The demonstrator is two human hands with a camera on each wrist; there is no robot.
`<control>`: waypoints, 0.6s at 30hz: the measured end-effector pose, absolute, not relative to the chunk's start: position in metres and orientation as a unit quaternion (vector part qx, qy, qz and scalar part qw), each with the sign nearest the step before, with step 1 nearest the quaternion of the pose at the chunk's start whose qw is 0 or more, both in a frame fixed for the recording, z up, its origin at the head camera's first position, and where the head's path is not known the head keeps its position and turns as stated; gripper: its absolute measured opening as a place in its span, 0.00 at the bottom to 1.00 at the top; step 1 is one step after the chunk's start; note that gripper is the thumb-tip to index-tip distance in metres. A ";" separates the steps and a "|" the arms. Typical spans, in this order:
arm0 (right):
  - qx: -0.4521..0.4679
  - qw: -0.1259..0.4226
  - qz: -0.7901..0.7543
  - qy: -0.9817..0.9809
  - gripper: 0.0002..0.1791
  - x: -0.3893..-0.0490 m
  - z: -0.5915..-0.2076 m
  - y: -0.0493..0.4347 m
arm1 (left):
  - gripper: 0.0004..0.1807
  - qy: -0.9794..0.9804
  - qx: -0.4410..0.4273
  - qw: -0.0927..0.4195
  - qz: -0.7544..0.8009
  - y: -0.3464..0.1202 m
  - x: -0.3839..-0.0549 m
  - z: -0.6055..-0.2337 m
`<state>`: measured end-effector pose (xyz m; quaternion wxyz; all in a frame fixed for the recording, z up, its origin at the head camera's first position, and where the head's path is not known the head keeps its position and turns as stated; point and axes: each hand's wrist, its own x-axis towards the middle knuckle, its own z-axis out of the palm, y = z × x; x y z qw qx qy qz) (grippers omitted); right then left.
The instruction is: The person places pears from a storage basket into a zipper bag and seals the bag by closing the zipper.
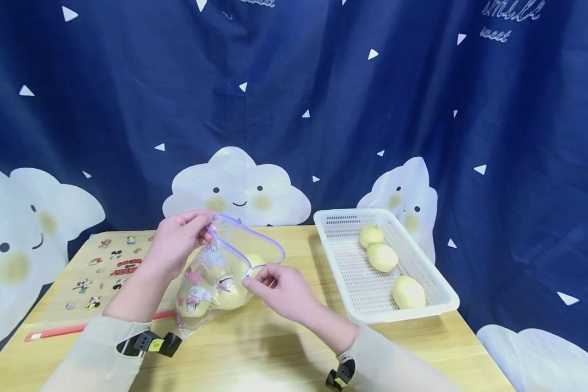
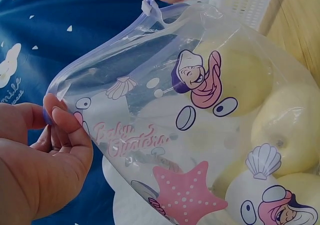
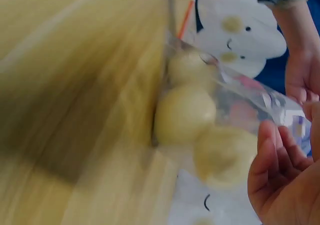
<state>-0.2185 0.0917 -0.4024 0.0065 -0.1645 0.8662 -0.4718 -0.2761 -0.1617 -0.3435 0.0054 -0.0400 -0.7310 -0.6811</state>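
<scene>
A clear zip bag point(image 1: 196, 277) with a purple zip edge and printed cartoon oysters and a pink starfish point(image 2: 187, 192) holds several pale yellow pears point(image 3: 185, 114). Its mouth gapes in a loop between the two hands. My left hand point(image 1: 178, 237) pinches one end of the purple zip edge with thumb and fingers. At the near side of the mouth, my right hand point(image 1: 281, 288) pinches the zip edge by the white slider point(image 2: 146, 7). The bag's lower part is close over the table, tilted toward the left.
On the right of the wooden table point(image 1: 255, 354) stands a white plastic basket point(image 1: 343, 283) with three pears point(image 1: 408, 292) in it. A second printed bag point(image 1: 93, 277) with a red slider bar point(image 1: 59, 332) lies flat at left. A blue cloud-patterned curtain point(image 1: 274, 71) hangs behind.
</scene>
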 end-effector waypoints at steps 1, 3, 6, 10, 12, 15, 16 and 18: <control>-0.159 0.001 -0.469 0.869 0.17 -0.218 -0.404 0.088 | 0.23 -0.729 -0.039 0.005 -0.683 -0.162 -0.276 -0.344; -0.151 -0.017 -0.464 0.873 0.18 -0.219 -0.405 0.083 | 0.23 -0.727 -0.038 0.003 -0.686 -0.163 -0.275 -0.344; -0.145 -0.034 -0.466 0.872 0.15 -0.219 -0.402 0.078 | 0.23 -0.723 -0.038 0.002 -0.690 -0.164 -0.274 -0.343; -0.139 -0.038 -0.482 0.864 0.08 -0.222 -0.396 0.082 | 0.21 -0.715 -0.035 0.001 -0.699 -0.164 -0.274 -0.342; -0.132 -0.043 -0.488 0.862 0.05 -0.226 -0.393 0.087 | 0.19 -0.708 -0.034 0.001 -0.705 -0.163 -0.273 -0.340; -0.115 -0.050 -0.489 0.863 0.03 -0.234 -0.385 0.100 | 0.16 -0.698 -0.034 0.000 -0.716 -0.161 -0.270 -0.337; -0.110 -0.054 -0.489 0.864 0.03 -0.237 -0.381 0.104 | 0.17 -0.696 -0.037 -0.001 -0.717 -0.160 -0.268 -0.336; -0.100 -0.064 -0.488 0.865 0.04 -0.243 -0.374 0.115 | 0.18 -0.697 -0.045 -0.006 -0.715 -0.156 -0.263 -0.332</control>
